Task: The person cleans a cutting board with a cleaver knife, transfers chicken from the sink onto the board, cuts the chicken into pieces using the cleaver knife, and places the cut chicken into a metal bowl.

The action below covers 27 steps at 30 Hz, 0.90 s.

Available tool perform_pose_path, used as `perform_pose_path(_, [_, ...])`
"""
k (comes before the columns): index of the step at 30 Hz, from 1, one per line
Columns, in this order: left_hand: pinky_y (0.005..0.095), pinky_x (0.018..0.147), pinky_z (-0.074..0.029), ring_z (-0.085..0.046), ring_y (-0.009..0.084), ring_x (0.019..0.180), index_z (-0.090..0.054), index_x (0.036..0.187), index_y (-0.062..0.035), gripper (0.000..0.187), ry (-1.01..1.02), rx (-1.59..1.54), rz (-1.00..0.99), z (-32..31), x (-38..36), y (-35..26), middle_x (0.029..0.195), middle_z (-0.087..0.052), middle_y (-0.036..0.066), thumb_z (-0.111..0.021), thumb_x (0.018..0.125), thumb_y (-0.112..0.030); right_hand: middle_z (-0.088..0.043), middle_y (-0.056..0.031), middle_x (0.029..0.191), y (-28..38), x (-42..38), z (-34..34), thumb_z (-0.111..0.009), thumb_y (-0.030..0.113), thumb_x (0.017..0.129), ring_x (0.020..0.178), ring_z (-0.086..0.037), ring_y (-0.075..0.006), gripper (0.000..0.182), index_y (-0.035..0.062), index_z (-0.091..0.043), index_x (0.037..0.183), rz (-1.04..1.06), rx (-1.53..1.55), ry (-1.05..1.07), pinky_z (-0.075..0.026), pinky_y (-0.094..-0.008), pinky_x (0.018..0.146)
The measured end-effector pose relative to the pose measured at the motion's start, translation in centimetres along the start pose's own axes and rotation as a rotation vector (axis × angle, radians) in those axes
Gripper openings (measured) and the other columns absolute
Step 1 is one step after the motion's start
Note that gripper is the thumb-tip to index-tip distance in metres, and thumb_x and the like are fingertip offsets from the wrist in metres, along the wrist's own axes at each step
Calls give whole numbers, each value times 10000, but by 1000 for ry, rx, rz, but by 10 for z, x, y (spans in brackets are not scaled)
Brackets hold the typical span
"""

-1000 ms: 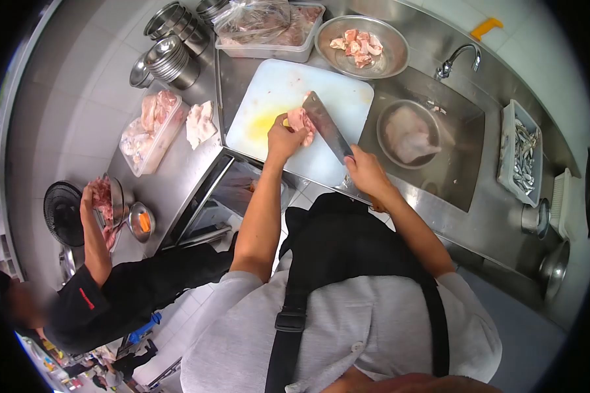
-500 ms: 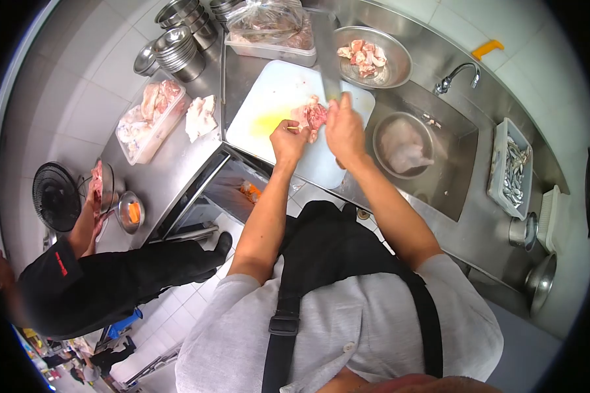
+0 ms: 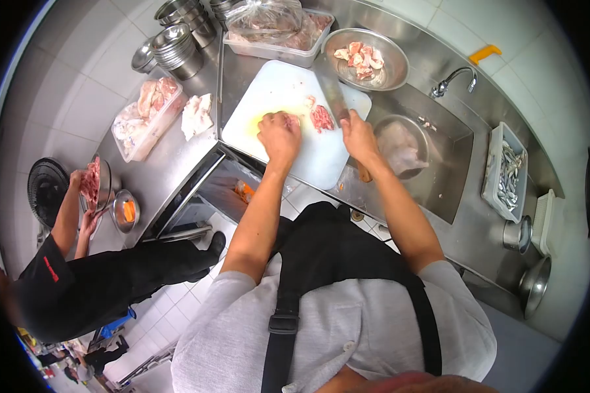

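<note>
My right hand (image 3: 359, 135) grips a cleaver (image 3: 332, 92) by its wooden handle (image 3: 364, 173). The blade, smeared by motion, points up and away over the white cutting board (image 3: 262, 85). Just left of the blade, a piece of raw red meat (image 3: 321, 118) lies on the board with a small pale scrap beside it. My left hand (image 3: 280, 137) rests on the board's left half, fingers curled around another piece of raw meat (image 3: 294, 120), mostly hidden by the hand. Yellowish liquid (image 3: 255, 124) shows around those fingers.
Behind the board stand a tub of bagged meat (image 3: 278, 52) and a steel bowl (image 3: 396, 62) with cut pieces. A sink (image 3: 462, 157) holds another bowl of meat in water. At left are a meat tub (image 3: 134, 147) and a co-worker's hands (image 3: 82, 183) holding meat.
My left hand has moved left, taking a meat piece away from the piece by the blade. The cleaver has tilted left and its handle end now shows. The co-worker's hands have shifted.
</note>
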<state>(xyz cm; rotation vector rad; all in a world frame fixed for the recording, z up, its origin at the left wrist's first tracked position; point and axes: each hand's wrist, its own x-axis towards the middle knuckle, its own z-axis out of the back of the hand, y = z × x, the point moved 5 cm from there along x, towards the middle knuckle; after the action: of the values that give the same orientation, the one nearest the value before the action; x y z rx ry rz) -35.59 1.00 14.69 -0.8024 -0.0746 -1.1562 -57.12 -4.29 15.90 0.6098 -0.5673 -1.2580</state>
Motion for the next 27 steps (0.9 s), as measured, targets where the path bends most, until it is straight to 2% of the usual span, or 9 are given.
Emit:
perform_pose_path(3, [544,963,-432,-600,369,1091,-730,1131,-62,380,360,15,-222,-29,8,-34,1115,-677,179,-766,827,-288,-700,-336,999,-11,0,20,-571,209,1018,973,-670,-522,385,-62,-556,1292,-1,-4,-63,-525,-575,850])
perform_pose_path(4, [540,962,-429,-615,367,1100,-731,1161,-80,400,414,141,-279,-33,9,-48,1113,-693,171,-762,835,-309,-700,-336,994,-14,0,25,-574,205,1016,970,-671,-522,388,-67,-557,1293,7,-7,-61,-526,-574,848])
perform_pose_path(7, [493,891,-486,-640,356,1099,-732,1172,-93,436,380,192,-285,-66,11,-53,1140,-727,150,-777,804,-322,-703,-331,981,-17,-6,29,-581,196,1012,961,-673,-521,388,-70,-563,1293,-20,24,-57,-529,-572,844])
perform_pose_path(10, [516,886,-501,-642,350,1125,-749,1133,-98,387,453,-53,-333,-75,12,-60,1181,-726,153,-789,801,-293,-706,-327,968,-26,-13,31,-582,197,1011,949,-676,-521,379,-55,-574,1293,-45,5,-53,-531,-572,838])
perform_pose_path(13, [530,895,-490,-658,320,1061,-770,1084,-111,314,356,-324,-391,-72,13,-45,1102,-743,123,-794,801,-246,-706,-326,965,-29,-20,30,-577,204,1013,942,-677,-520,370,-30,-581,1299,-79,-67,-9,-531,-573,830])
perform_pose_path(16, [487,875,-480,-665,282,985,-794,989,-118,225,261,-160,-334,-58,9,-36,1020,-748,102,-814,783,-207,-702,-328,949,-30,-20,20,-569,208,1016,924,-676,-521,343,-9,-591,1280,-69,-92,0,-527,-579,817])
perform_pose_path(22, [462,969,-411,-642,303,1020,-810,930,-111,187,345,-12,-273,-62,7,-28,1006,-734,93,-817,778,-219,-695,-330,895,-1,0,21,-565,209,1019,883,-675,-525,294,-23,-590,1198,34,-73,-6,-520,-595,795])
perform_pose_path(25, [486,972,-404,-623,299,1073,-800,1024,-127,214,381,-133,-307,-70,14,-28,1077,-718,91,-769,821,-186,-694,-331,885,8,7,18,-565,208,1020,876,-675,-526,290,-29,-582,1187,39,-77,-25,-518,-599,789])
perform_pose_path(27, [504,988,-404,-601,295,1134,-779,1104,-143,256,257,-120,-282,-67,25,-29,1146,-696,88,-717,858,-176,-692,-333,884,8,9,16,-566,213,1022,877,-672,-531,296,-29,-585,1190,16,-83,-32,-519,-600,780])
